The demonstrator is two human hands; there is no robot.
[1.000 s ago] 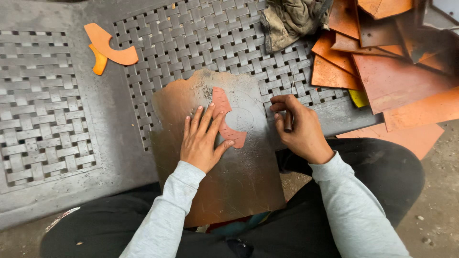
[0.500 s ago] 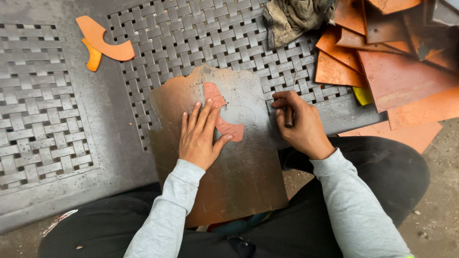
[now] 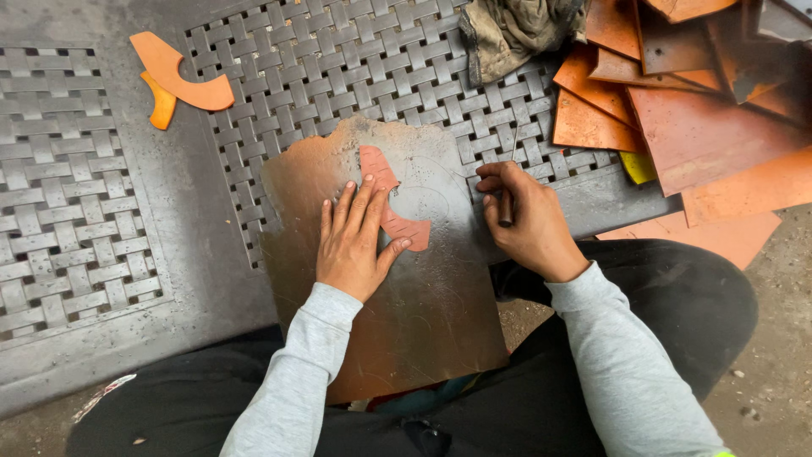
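Observation:
A large brown metal sheet [image 3: 423, 296] lies across my lap and the edge of a grey woven mat. On it rests a reddish curved template [image 3: 391, 199]. My left hand [image 3: 353, 241] lies flat on the sheet, fingers spread, pressing the template's lower part. My right hand [image 3: 524, 222] is at the sheet's right edge, closed around a thin dark pointed tool [image 3: 507, 199] whose tip points up toward the sheet's top right corner.
A grey woven mat [image 3: 279, 76] covers the floor ahead. Two orange curved cut-outs [image 3: 178, 76] lie at its upper left. A crumpled rag [image 3: 516, 30] sits at top centre. A pile of orange-brown sheets [image 3: 694, 101] fills the upper right.
The template has shifted slightly under my left hand, and my view has drifted a little. My right hand stays at the sheet's right edge with the tool.

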